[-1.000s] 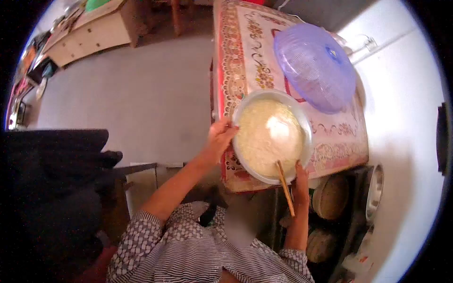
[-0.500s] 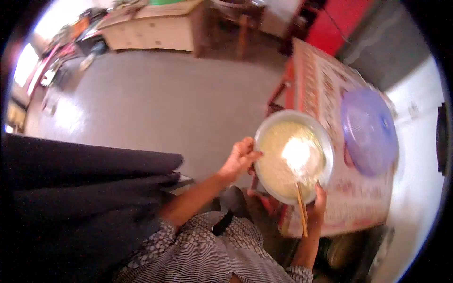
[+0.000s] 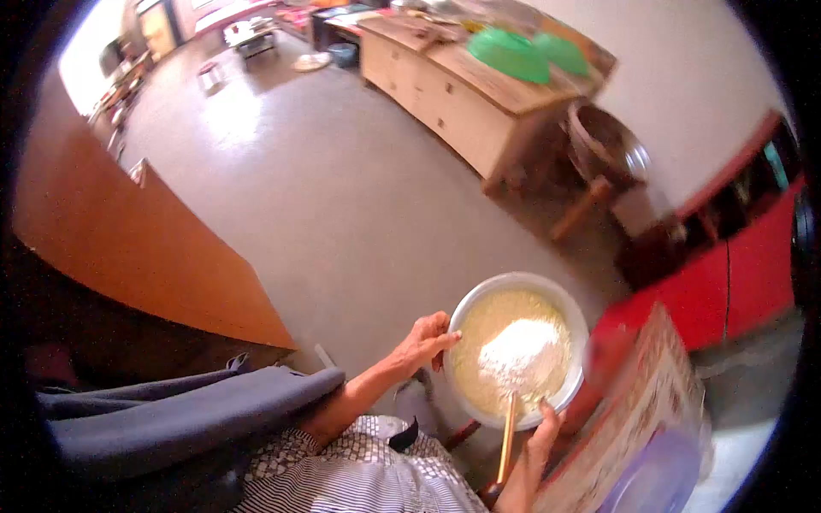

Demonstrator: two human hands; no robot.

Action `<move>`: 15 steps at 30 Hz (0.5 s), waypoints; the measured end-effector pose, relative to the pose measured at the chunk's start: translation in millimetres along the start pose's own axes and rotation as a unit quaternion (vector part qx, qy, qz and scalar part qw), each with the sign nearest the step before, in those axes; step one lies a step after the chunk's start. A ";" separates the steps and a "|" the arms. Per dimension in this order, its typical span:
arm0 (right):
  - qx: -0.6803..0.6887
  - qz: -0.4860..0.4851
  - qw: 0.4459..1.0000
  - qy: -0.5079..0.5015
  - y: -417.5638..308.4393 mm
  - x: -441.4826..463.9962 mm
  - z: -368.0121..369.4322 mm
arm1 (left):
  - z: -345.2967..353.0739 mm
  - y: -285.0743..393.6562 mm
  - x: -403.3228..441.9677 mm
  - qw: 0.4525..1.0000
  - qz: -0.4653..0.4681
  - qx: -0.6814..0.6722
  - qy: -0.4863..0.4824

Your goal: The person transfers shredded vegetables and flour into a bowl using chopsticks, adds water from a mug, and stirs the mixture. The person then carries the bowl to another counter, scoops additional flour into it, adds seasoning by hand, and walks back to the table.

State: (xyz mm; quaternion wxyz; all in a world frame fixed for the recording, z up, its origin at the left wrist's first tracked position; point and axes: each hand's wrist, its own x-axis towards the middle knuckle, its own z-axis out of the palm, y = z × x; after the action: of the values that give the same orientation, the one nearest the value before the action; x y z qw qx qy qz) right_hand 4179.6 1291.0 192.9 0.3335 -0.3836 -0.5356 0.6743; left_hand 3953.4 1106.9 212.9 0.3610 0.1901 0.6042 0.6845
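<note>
A pale metal basin (image 3: pixel 579 342) is held in front of my body by both hands. Inside it lies a yellowish, wet-looking mixture (image 3: pixel 481 321) with a heap of white powder (image 3: pixel 523 344) on top. My left hand (image 3: pixel 422 344) is closed on the left side of the rim. At the lower right, my right hand (image 3: pixel 540 438) grips the rim, its thumb over the edge and its other fingers hidden beneath. A pair of wooden chopsticks (image 3: pixel 507 436) leans over the near rim beside my right hand, tips in the mixture.
A patterned-cloth table (image 3: pixel 637 385) with a translucent purple lid or basin (image 3: pixel 654 479) stands at lower right. Behind it is a red cabinet (image 3: pixel 684 299). A wooden counter (image 3: pixel 453 94) bears green bowls (image 3: pixel 509 56). An orange-brown panel (image 3: pixel 145 231) and dark cloth (image 3: pixel 205 419) are at left.
My view has swung right to left, away from the cloth-covered table, which now sits lower right. The basin has moved off from over the table's edge to above the floor, still in both hands.
</note>
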 end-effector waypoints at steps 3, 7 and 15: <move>0.058 -0.003 0.996 -0.066 14.2 15.0 -11.4 | 13.5 -2.6 -32.5 0.997 0.003 -0.052 0.057; 0.028 0.026 0.993 -0.109 4.2 40.7 -15.6 | 32.7 -35.0 -41.6 0.988 0.070 -0.077 0.113; 0.045 0.086 0.950 -0.296 31.8 102.7 -15.5 | 73.2 -100.8 -63.2 0.949 0.091 -0.110 0.281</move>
State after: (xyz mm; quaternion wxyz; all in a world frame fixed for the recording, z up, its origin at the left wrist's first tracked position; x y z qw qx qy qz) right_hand 4142.2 1380.2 143.3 0.1173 -0.1964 -0.5443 0.8071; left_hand 4073.2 1112.6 141.3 0.1313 0.0035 0.5826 0.8020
